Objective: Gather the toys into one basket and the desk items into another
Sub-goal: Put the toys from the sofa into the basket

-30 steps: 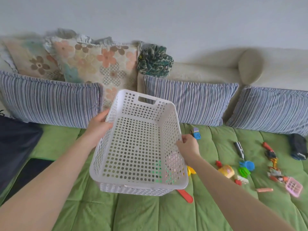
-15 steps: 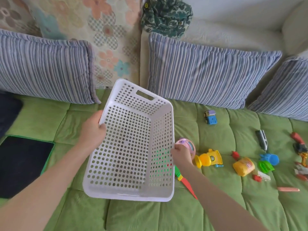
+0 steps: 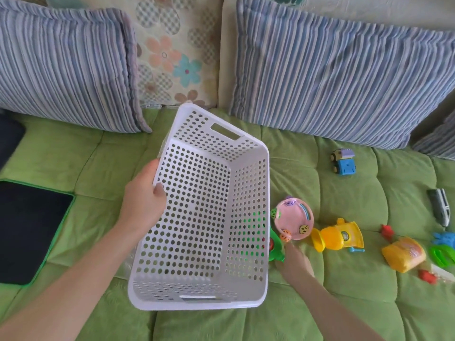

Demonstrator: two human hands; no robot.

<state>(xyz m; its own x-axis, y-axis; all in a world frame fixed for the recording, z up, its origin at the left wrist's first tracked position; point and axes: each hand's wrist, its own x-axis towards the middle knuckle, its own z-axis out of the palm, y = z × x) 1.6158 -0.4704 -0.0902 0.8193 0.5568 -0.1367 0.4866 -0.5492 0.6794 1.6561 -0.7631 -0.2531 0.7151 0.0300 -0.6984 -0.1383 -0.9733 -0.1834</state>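
- Two jobs: your left hand (image 3: 144,200) gripped the perforated basket (image 3: 197,217) by its left rim.
- Your right hand (image 3: 294,264) was at the pink toy (image 3: 293,217) beside its right wall; I couldn't tell its grip.
- You needed the basket steady.

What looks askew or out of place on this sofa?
The white perforated plastic basket is askew, angled to the striped cushions, with the left hand gripping its left rim; it holds nothing. Toys, such as the pink round toy, lie scattered on the green quilted cover at its right. Nothing looks damaged.
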